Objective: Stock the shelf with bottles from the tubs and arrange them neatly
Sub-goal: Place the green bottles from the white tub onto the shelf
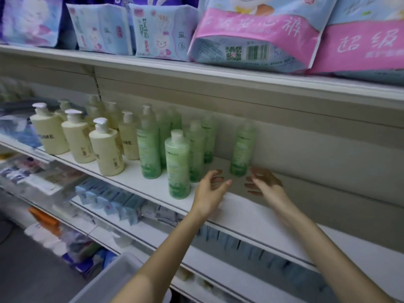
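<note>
White shop shelving is filling your view, and you are holding both arms out over the middle shelf point(251, 215). Your left hand point(213, 185) and right hand point(265, 182) are hanging loose with fingers spread, gripping nothing, one on each side of a lone green bottle point(242, 149) standing upright near the back panel. More green bottles point(177, 165) are clustering just to its left, with cream pump bottles point(105, 147) beyond them. A pale tub point(109, 278) is sitting below your left forearm.
</note>
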The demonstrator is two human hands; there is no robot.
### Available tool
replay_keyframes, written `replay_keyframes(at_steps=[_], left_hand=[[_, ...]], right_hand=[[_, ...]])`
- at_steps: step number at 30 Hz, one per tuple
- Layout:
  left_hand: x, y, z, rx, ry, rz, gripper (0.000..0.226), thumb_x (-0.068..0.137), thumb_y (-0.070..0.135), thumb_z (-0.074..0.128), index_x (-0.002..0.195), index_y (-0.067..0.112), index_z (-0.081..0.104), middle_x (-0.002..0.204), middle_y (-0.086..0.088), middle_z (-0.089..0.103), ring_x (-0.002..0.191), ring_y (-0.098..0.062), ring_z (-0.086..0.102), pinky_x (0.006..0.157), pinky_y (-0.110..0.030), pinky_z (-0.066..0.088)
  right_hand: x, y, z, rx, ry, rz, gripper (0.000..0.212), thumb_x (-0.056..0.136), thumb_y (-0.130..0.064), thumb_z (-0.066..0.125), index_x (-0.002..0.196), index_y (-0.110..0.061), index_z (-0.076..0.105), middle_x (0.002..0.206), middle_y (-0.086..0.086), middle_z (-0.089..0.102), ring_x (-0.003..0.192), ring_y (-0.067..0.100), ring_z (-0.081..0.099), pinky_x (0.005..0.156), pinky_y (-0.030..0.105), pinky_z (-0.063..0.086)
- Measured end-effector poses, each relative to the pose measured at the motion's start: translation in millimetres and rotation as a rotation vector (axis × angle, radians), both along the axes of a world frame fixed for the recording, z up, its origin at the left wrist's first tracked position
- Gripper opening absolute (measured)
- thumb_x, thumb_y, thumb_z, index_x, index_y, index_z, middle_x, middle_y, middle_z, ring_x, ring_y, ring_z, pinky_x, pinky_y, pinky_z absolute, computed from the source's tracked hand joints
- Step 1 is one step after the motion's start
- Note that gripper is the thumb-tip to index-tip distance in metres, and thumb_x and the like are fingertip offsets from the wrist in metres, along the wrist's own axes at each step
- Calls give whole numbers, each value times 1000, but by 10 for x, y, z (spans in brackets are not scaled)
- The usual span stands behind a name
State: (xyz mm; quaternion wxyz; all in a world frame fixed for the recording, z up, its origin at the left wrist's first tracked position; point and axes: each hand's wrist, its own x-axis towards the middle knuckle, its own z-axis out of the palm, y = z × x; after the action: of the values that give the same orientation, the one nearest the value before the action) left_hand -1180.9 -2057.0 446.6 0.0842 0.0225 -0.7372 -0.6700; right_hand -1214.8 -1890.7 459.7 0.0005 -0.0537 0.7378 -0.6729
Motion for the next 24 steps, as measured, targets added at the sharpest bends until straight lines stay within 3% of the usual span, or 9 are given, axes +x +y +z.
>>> replay_keyframes(at_steps=[3, 7, 12, 15, 20, 24], left_hand=[[350, -161, 7, 117, 4, -24, 33, 91, 15, 63, 122, 11, 54, 108, -5, 63, 93, -9, 62, 79, -23, 54], [894, -472, -136, 306, -36, 2, 25, 92, 13, 61, 117, 11, 58, 104, -7, 66, 96, -20, 65, 83, -31, 54], [1490, -1096, -521, 292, -89, 88, 13, 92, 14, 61, 104, 18, 61, 108, -14, 66, 101, -22, 65, 78, -27, 57], [1810, -1579, -729, 294, -142, 226, 10, 93, 12, 59, 102, 15, 60, 103, -14, 66, 90, -20, 66, 71, -21, 56], [2416, -2277, -1156, 274, -252, 435, 15, 92, 19, 61, 106, 12, 62, 99, -8, 68, 91, -17, 67, 78, -23, 56], [2680, -2667, -1515, 320, -355, 588, 22, 92, 17, 62, 111, 6, 60, 95, -7, 67, 89, -17, 65, 80, -26, 55]], right_hand=[[384, -247, -19, -20, -36, 35, 12, 94, -24, 53, 105, -20, 57, 101, 3, 67, 82, 15, 67, 73, 29, 57], [833, -605, -44, -40, -25, 135, 18, 95, -22, 50, 111, -20, 58, 100, 4, 68, 88, 20, 69, 77, 28, 57], [1260, -1202, -300, 18, -64, 283, 15, 94, -18, 51, 104, -15, 62, 95, 11, 69, 79, 22, 69, 73, 29, 57], [1422, -1624, -557, 43, -143, 381, 16, 95, -18, 51, 104, -13, 63, 95, 11, 68, 76, 20, 69, 74, 30, 58], [1605, -2289, -1065, 132, -287, 590, 20, 95, -17, 52, 110, -6, 61, 96, 10, 67, 77, 19, 68, 74, 28, 57], [1580, -2728, -1483, 255, -380, 730, 19, 95, -16, 54, 110, -9, 62, 102, 12, 66, 82, 20, 66, 83, 35, 55]])
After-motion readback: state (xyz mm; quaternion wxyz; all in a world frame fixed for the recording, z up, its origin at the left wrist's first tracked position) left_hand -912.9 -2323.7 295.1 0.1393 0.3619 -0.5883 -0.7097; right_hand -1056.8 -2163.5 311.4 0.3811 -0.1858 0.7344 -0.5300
